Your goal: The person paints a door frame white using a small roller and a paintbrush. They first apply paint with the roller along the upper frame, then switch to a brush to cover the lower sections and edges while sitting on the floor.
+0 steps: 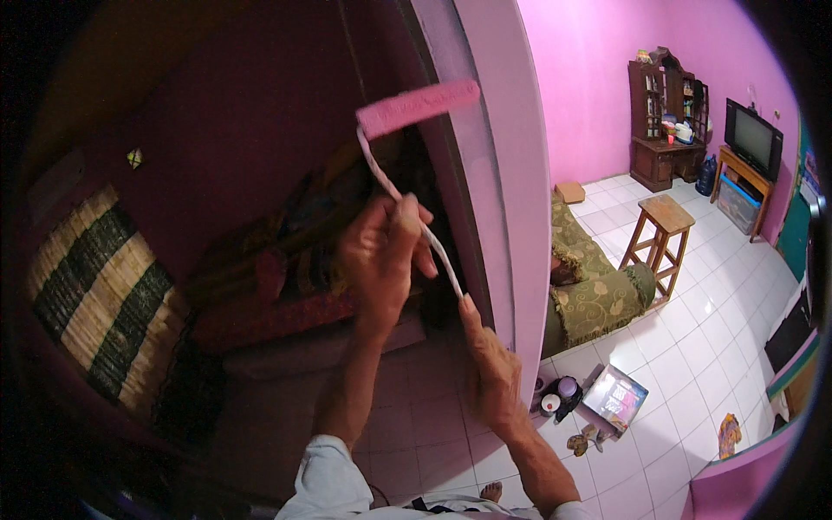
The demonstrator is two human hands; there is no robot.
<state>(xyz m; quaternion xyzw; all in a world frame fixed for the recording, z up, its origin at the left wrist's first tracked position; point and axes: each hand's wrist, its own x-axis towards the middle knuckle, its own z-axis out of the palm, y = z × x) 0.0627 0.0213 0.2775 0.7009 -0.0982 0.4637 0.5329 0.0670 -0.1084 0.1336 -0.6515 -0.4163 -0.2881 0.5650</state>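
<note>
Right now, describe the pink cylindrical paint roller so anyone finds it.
Find the tall lilac-pink wall end near picture centre. Up high, overlapping its left side, is the pink cylindrical paint roller. It alone is held, left hand and right hand on its thin, bent handle.

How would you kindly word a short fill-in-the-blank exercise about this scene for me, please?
1. The roller head is coloured ____.
2. The grip nearer the roller head is the ____ one.
3. The wooden stool stands on a floor of white ____.
4. The patterned sofa cover is mainly ____ in colour.

Missing words: pink; left; tiles; green.
</note>
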